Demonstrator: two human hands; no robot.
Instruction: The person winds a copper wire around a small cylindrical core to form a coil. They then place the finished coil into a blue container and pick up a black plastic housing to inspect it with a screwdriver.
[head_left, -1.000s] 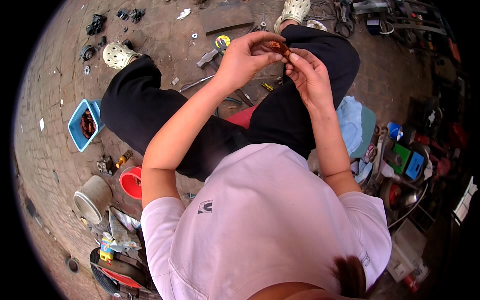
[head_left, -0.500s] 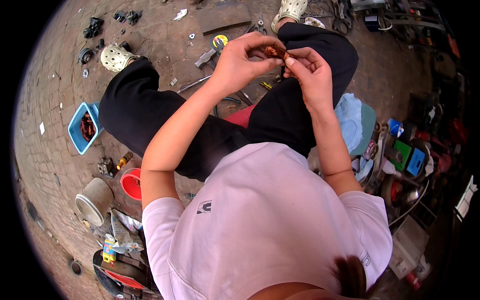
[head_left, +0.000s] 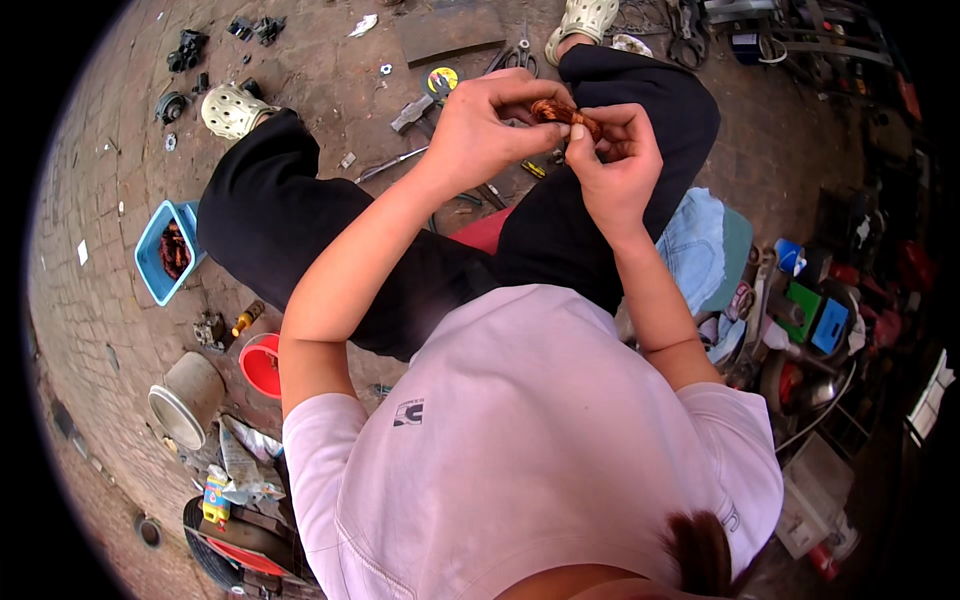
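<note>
Between my two hands, out over the gap between my knees, is a small bundle of copper wire [head_left: 553, 112], reddish brown and looped. My left hand [head_left: 490, 125] has its fingers closed around the bundle's left end. The thumb and fingers of my right hand [head_left: 617, 165] pinch it near the right end, where it looks gathered or wrapped. Some of the wire lies hidden behind my fingers. On the ground below my left hand are a hammer [head_left: 410, 113] and a yellow round disc [head_left: 441, 80]. A pair of scissors [head_left: 521, 55] lies just beyond.
To the left a blue basket [head_left: 150, 245] holds similar dark copper bundles [head_left: 174, 252]. A red bucket [head_left: 250, 370] and a whitish bucket [head_left: 170, 418] stand nearer. A flat metal plate [head_left: 450, 38] lies ahead. Piled tools and a blue cloth [head_left: 692, 240] crowd the right side.
The copper bundle has turned and more of its length shows between my hands. My right hand has shifted slightly left and down, its fingers curling more around the end.
</note>
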